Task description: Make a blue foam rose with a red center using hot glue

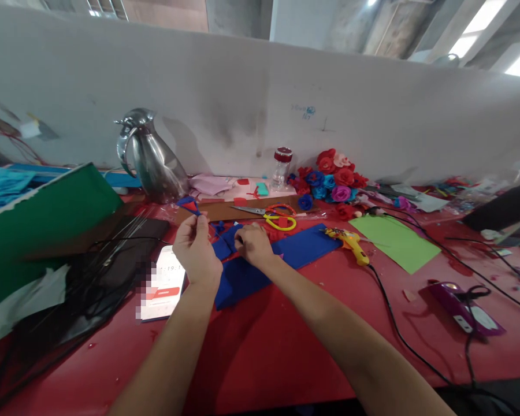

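My left hand (pixel 198 249) is raised and closed, pinching the base of a small blue and red paper flower (pixel 188 204) between thumb and fingers. My right hand (pixel 255 245) is low over the table, its fingers curled down by small blue paper pieces (pixel 225 244). Whether those fingers hold a piece is hidden. Under and beside the right hand lies a long sheet of blue paper (pixel 308 245). Scissors (pixel 268 216) with orange and yellow handles rest just beyond it. A yellow glue gun (pixel 352 242) lies by the sheet's right end.
A lit phone (pixel 167 283) lies beside my left forearm. Farther back stand a steel jug (pixel 156 159), a red-lidded jar (pixel 281 169) and a bunch of paper flowers (pixel 340 176). Light green paper (pixel 396 242) and a purple power strip (pixel 465 309) are on the right, with black cords.
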`<state>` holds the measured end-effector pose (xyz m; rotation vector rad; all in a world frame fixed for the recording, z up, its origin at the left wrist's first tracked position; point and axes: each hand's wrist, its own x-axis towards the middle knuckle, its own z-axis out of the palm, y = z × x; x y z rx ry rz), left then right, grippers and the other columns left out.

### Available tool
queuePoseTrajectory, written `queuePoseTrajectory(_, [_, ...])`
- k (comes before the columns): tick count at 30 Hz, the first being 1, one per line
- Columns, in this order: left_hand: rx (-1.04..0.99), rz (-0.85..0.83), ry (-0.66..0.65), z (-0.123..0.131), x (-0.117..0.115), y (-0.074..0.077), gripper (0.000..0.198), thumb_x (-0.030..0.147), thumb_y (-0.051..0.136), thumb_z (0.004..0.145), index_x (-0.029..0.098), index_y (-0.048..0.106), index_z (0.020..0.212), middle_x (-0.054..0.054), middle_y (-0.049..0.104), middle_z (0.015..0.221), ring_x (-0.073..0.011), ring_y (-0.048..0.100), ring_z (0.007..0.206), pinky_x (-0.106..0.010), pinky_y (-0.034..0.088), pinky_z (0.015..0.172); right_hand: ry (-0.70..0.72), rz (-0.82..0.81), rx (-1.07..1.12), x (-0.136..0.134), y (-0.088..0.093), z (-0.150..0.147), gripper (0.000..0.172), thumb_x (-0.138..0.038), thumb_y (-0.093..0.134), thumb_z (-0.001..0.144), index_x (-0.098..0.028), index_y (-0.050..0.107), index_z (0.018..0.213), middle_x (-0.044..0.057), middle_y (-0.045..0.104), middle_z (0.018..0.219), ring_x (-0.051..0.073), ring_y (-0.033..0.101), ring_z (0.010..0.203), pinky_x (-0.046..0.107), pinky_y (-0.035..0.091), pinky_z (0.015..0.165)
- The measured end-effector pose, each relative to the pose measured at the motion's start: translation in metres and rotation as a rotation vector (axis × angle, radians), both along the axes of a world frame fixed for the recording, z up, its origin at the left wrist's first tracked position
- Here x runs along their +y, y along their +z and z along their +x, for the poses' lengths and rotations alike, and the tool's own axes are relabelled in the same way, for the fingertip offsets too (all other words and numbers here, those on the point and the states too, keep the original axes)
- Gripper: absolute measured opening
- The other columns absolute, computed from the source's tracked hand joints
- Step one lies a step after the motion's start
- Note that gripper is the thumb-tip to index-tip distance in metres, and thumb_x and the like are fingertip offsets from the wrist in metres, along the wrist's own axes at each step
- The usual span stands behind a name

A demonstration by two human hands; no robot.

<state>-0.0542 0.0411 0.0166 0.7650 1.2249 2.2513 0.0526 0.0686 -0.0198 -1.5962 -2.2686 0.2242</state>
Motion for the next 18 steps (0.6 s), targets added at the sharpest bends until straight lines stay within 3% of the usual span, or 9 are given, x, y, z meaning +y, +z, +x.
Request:
queuePoseTrajectory(5, [-0.003,-0.001,-0.011,0.002,-0.0014,0.0,0.008,0.024,0.066,0.072,0.017,0.066,0.073,0.001,0.064,0.072,-0.0068,0.047,0.056,-0.023,0.035,0.053,-0.068,0.008,0.021,0.0045,-0.0002,0.007,0.015,-0.022,0.056,0.084,-0.018,0.07,0.085,0.008,0.069,0.092,0.023,0.053,0.094,0.034,0.039,0.085])
queuePoseTrajectory(11, [-0.036,0.02,-0.042,0.005,-0.0028,0.0004,0.006,0.021,0.068,0.069,0.016,0.067,0.072,0.001,0.065,0.072,-0.0061,0.046,0.055,-0.022,0.033,0.051,0.061,0.027,-0.055,-0.003,0.0012,0.0042,0.018,-0.023,0.053,0.087,-0.021,0.069,0.095,0.007,0.068,0.099,0.024,0.05,0.1,0.037,0.038,0.086])
queuePoseTrajectory(16, [-0.035,0.0,-0.036,0.0051,-0.0033,0.0014,0.006,0.022,0.067,0.071,0.016,0.066,0.071,0.001,0.064,0.071,-0.0061,0.045,0.054,-0.022,0.034,0.052,-0.065,0.043,-0.085,-0.0023,0.0051,0.0081,0.018,-0.02,0.051,0.086,-0.015,0.069,0.088,0.015,0.067,0.095,0.029,0.048,0.1,0.042,0.036,0.086])
queuePoseTrajectory(18, [-0.028,0.003,-0.045,0.0054,-0.004,0.0011,0.006,0.022,0.067,0.071,0.016,0.066,0.072,0.0,0.065,0.073,-0.0063,0.046,0.055,-0.022,0.034,0.052,-0.011,0.06,-0.028,-0.0036,0.0054,0.0097,0.018,-0.024,0.053,0.087,-0.017,0.068,0.093,0.013,0.067,0.097,0.027,0.048,0.098,0.039,0.036,0.087])
